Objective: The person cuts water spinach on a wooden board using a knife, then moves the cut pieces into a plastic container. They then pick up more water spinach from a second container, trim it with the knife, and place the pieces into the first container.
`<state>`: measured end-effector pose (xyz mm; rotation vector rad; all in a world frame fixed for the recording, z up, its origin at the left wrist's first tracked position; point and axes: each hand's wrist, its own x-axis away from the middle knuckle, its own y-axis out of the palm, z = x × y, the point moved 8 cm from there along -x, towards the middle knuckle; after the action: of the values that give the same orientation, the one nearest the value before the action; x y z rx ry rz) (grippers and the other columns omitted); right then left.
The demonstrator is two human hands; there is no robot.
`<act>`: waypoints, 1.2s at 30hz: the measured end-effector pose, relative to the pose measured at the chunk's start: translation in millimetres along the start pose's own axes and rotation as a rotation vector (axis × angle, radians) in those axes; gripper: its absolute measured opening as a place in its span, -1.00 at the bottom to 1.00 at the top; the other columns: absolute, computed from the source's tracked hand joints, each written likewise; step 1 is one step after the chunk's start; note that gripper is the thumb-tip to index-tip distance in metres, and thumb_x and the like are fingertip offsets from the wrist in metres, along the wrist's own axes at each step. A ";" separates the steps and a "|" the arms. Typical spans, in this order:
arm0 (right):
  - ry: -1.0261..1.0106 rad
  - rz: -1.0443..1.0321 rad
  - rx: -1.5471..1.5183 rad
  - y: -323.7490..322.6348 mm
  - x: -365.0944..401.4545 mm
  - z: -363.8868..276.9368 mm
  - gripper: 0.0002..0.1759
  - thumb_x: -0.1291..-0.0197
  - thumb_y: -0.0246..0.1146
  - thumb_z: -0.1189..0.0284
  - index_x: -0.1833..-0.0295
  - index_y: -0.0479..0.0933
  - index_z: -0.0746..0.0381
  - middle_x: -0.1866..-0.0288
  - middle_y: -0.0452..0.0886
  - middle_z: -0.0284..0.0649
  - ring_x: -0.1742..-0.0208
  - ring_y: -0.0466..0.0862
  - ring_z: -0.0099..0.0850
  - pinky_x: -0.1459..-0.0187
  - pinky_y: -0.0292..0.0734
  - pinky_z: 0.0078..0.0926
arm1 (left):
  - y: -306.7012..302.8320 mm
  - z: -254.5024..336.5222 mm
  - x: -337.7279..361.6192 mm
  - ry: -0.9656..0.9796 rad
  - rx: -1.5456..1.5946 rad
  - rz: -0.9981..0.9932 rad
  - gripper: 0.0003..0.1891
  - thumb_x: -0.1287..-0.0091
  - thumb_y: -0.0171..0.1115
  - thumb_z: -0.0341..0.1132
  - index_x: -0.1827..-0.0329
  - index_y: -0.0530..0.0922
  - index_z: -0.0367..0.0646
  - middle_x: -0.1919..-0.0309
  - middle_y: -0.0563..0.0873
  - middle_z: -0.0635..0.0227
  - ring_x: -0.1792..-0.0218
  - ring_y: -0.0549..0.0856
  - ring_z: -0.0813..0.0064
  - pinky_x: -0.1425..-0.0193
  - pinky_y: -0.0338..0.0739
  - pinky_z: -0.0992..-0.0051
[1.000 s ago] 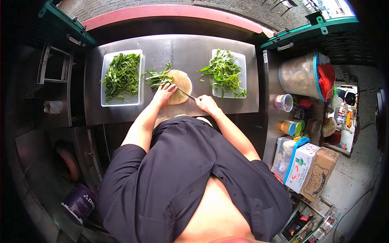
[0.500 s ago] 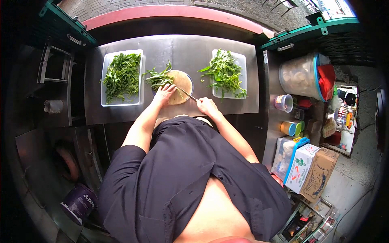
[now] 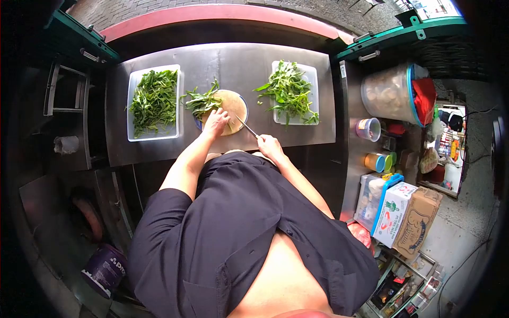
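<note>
On the steel surface (image 3: 238, 58), toward its near edge, grips knife (image 3: 247, 129) in closed right hand (image 3: 270, 147) and half-curls left hand (image 3: 216, 123), with unclear hold, beside greens (image 3: 202, 102) at left edge of round board (image 3: 236, 103).

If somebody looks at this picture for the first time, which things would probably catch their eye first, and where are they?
Probably the vivid green leaves: one heap in the left tray, another pile in the right tray. Between the trays, the eye would likely find the round board, with a smaller bunch of greens on its left side, and the knife in the right hand.
</note>
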<state>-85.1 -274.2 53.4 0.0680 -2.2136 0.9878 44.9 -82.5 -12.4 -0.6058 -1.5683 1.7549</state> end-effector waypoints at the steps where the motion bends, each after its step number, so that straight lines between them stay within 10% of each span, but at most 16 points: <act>1: -0.034 0.056 -0.033 3.1 0.0 3.1 -0.59 -0.47 0.11 0.11 0.05 0.70 0.19 0.09 0.76 0.08 0.00 0.73 0.15 -0.06 0.61 0.01 | 0.0 3.2 -0.4 0.030 0.032 0.019 -0.84 -0.22 0.33 -0.38 0.15 0.69 0.02 0.08 0.65 0.39 -0.16 0.56 0.26 -0.22 0.45 0.21; 11: -0.183 0.061 -0.109 21.9 14.8 -12.7 -0.68 -0.53 0.06 0.22 -0.03 0.63 0.17 0.12 0.72 0.15 0.04 0.71 0.20 0.03 0.61 0.07 | 15.7 -17.1 28.2 -0.385 0.251 0.210 -0.88 -0.29 0.33 -0.24 0.29 0.67 -0.08 0.30 0.77 0.21 0.17 0.76 0.13 0.03 0.66 0.17; 36: -0.247 0.043 0.109 25.5 17.4 -31.7 -0.65 -0.57 0.02 0.18 -0.14 0.60 0.15 0.14 0.73 0.25 0.02 0.72 0.26 -0.01 0.61 0.21 | 14.8 23.8 52.6 -0.237 0.078 -0.049 -0.36 -0.23 0.26 -0.38 -0.43 0.47 -0.35 -0.38 0.47 0.17 -0.32 0.50 0.20 -0.20 0.53 0.15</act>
<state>-87.8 -231.1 62.7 0.2029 -2.3901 1.1771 -9.6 -58.8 -17.7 -0.3276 -1.6474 1.8956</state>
